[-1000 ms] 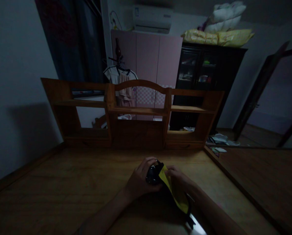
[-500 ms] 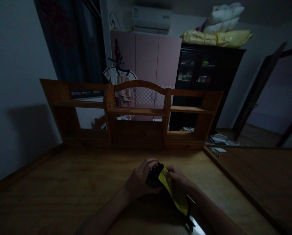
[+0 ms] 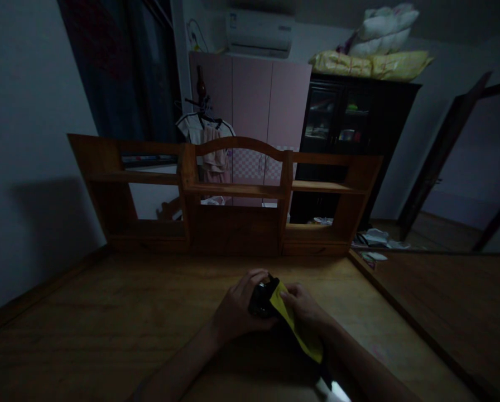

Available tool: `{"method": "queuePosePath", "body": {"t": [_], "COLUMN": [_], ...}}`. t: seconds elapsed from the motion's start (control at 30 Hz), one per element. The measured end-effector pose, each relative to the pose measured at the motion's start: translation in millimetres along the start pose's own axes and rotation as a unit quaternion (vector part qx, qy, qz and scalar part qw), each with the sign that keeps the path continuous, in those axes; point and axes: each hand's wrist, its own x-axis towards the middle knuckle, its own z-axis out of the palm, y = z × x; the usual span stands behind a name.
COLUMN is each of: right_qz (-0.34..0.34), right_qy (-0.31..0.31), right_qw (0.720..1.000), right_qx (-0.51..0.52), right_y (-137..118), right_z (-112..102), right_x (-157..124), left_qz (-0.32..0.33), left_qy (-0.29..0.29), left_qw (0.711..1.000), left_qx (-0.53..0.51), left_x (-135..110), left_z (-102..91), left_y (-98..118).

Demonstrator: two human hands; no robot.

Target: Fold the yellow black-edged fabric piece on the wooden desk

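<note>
On or just above wooden counter (image 3: 141, 312), can't tell which: dark glossy object (image 3: 258, 301), shape lost in dim light, partly covered by my left hand (image 3: 238, 307). Whether it joins yellow strip (image 3: 307, 339) beside it, unclear. Strip's dark lower end fades into shadow; bright white patch (image 3: 339, 391) below, cut off at bottom of view. Object sits between my hands: left curled around it, right hand (image 3: 306, 307) pinching strip's upper part just right of it.
</note>
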Motion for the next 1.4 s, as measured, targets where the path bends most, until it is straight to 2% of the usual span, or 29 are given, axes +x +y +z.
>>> {"method": "queuePosePath", "body": {"t": [0.37, 0.6, 0.73, 0.87, 1.03, 1.13, 1.2, 1.3, 1.4], "right_qz": [-0.016, -0.012, -0.015, -0.019, -0.058, -0.089, -0.13, -0.184, -0.169], "right_qy": [-0.048, -0.027, -0.046, -0.054, -0.055, -0.039, -0.021, 0.031, 0.084], "right_qw": [0.998, 0.999, 0.998, 0.998, 0.996, 0.995, 0.991, 0.971, 0.942], "right_qx": [0.023, 0.027, 0.026, 0.028, 0.029, -0.001, -0.037, -0.151, -0.278], "right_y": [-10, -18, -20, -18, -10, -12, -15, -20, -18], "right_z": [-1, 1, 0, 1, 8, 14, 17, 21, 21], "right_x": [1, 0, 0, 1, 1, 0, -1, -5, -9], "left_qz": [0.007, 0.0, 0.014, 0.053, 0.14, 0.155, 0.154, 0.152, 0.14], "left_qy": [-0.01, 0.0, -0.02, -0.038, -0.1, -0.137, -0.138, -0.122, -0.098], "left_qw": [1.0, 1.0, 0.999, 0.995, 0.972, 0.957, 0.953, 0.954, 0.962], "left_qx": [0.025, 0.026, 0.041, 0.079, 0.16, 0.205, 0.222, 0.229, 0.212], "left_x": [-1, -2, -3, -3, -1, -1, -1, -2, -2], "left_z": [0.3, -0.1, 0.9, 3.5, 8.1, 9.3, 9.3, 9.0, 9.1], "left_y": [-1, -2, -4, -7, -3, -1, -2, -4, -4]}}
